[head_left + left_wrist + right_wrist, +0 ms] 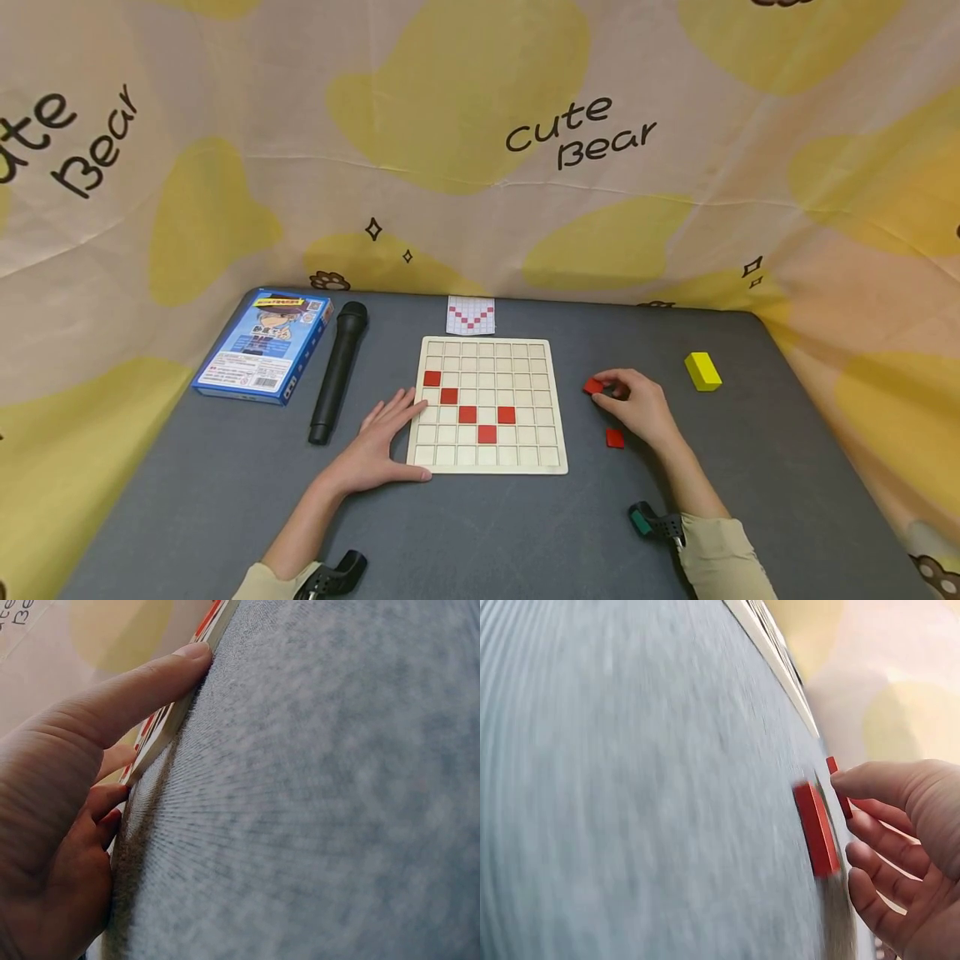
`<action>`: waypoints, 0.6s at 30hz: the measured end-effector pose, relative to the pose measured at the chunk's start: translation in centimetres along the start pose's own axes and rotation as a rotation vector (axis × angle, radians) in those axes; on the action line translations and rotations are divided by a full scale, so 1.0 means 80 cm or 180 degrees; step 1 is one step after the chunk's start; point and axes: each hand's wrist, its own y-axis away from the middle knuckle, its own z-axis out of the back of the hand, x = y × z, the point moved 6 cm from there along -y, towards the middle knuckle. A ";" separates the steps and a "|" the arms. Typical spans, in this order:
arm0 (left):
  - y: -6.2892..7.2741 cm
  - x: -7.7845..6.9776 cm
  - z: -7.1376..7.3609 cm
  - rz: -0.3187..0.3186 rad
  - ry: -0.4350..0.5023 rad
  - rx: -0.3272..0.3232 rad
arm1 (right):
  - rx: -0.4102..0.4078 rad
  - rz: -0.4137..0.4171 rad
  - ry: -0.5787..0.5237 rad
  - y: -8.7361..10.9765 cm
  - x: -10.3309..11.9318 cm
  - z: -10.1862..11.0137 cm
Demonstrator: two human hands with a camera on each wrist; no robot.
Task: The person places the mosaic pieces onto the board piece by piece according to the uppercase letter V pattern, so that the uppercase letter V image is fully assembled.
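A pale square grid board (487,470) lies in mid-table, with several red tiles set in its cells along a diagonal and a further one up to the right. My left hand (375,454) is spread at the board's left side, thumb at the near corner and fingertips on the left edge. To the right of the board, my right hand (637,407) pinches a red square tile (844,804) between thumb and fingers. A second red tile (615,438) lies flat on the table, just nearer than that hand.
Behind the board is a small pattern card (471,316) with a V of red squares. Left stand a black microphone (337,375) and a blue box (262,346). A yellow block (702,372) sits far right. A patterned cloth (465,100) hangs along the table's back.
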 end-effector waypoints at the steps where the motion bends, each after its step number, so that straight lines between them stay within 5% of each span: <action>1: 0.000 0.000 0.000 -0.0002 0.0003 0.0000 | 0.0016 -0.0007 -0.0038 -0.001 0.003 -0.003; 18: -0.002 0.000 0.001 0.0008 -0.0032 0.0007 | 0.0238 0.0279 -0.0439 -0.019 0.073 -0.054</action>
